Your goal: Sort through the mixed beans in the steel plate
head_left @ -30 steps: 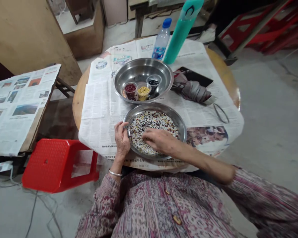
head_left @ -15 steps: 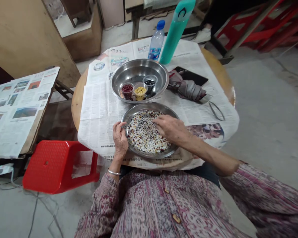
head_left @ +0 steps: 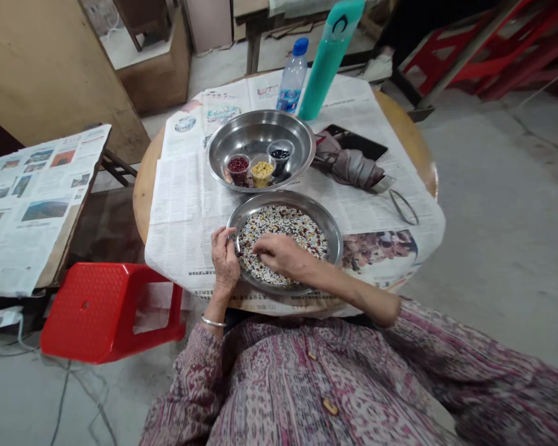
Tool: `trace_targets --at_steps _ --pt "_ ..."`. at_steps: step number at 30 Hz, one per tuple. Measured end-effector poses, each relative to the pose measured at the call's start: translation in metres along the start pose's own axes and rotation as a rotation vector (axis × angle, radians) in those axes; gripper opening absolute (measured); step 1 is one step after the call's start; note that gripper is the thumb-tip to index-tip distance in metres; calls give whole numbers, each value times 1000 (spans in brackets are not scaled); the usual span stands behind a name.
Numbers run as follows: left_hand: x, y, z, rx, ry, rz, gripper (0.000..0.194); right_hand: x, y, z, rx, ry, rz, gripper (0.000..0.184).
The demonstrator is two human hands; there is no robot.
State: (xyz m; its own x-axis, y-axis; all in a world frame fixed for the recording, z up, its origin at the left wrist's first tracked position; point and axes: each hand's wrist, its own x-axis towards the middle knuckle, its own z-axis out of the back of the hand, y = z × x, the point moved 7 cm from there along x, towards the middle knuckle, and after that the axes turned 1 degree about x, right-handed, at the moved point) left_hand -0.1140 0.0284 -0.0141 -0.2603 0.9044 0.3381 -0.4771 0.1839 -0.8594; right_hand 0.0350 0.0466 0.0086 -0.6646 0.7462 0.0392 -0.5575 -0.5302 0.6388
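Note:
My left hand (head_left: pixel 225 259) grips the left rim of a shallow round metal plate (head_left: pixel 337 243), thumb and fingers at its edge. Spread over the plate's bottom are mixed grains and beans (head_left: pixel 302 226), white, yellow, dark red and black. My right hand (head_left: pixel 283 255) is down among them at the left middle, its fingers bent together; whatever the fingertips hold is hidden. Just behind stands a deeper metal basin (head_left: pixel 251 137). Inside it are clear cups of red beans (head_left: pixel 239 166), yellow beans (head_left: pixel 262 172) and black beans (head_left: pixel 280 153).
Newspaper (head_left: pixel 177 204) covers the round table. Beyond the basin stand a water bottle (head_left: pixel 292 77) and a teal flask (head_left: pixel 328 68). A folded umbrella (head_left: pixel 356 167), a dark phone (head_left: pixel 360 141) and a strap loop (head_left: pixel 403 207) lie to the right. A red stool (head_left: pixel 90 310) is at the left.
My right hand has moved left and slightly nearer across the plate, uncovering grains on the right side. My left hand stays on the rim.

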Motion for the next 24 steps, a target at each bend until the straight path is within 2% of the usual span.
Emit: trace_targets --at_steps 3,5,9,11,13,16,19,21,22,24 --pt "0 1 0 11 -3 8 28 -6 23 -14 -170 78 202 18" --pt "0 1 1 9 -4 4 28 -7 19 -14 -285 89 229 17" --pt "0 -1 0 -16 -5 -10 30 -8 -21 20 -425 -40 67 21" --pt "0 -1 0 -17 -10 -11 30 -15 -43 40 -454 -116 -40 24" --pt "-1 -1 0 -12 -23 -15 30 -27 -60 54 -476 -138 -129 25" --pt "-2 -6 5 42 -71 -49 27 -49 -72 58 -470 -93 -175 23" --pt "-3 -29 13 240 -79 -169 20 -66 -68 54 -451 -73 -125 28" --pt "-5 -52 9 391 59 -279 22 -71 -64 48 -467 -37 -89 30" --pt "-8 -63 1 438 214 -327 25 -72 -63 44 -476 -12 -75 30" --pt "-16 -76 -14 570 513 -325 44 -72 -61 39 -476 -16 -67 28"
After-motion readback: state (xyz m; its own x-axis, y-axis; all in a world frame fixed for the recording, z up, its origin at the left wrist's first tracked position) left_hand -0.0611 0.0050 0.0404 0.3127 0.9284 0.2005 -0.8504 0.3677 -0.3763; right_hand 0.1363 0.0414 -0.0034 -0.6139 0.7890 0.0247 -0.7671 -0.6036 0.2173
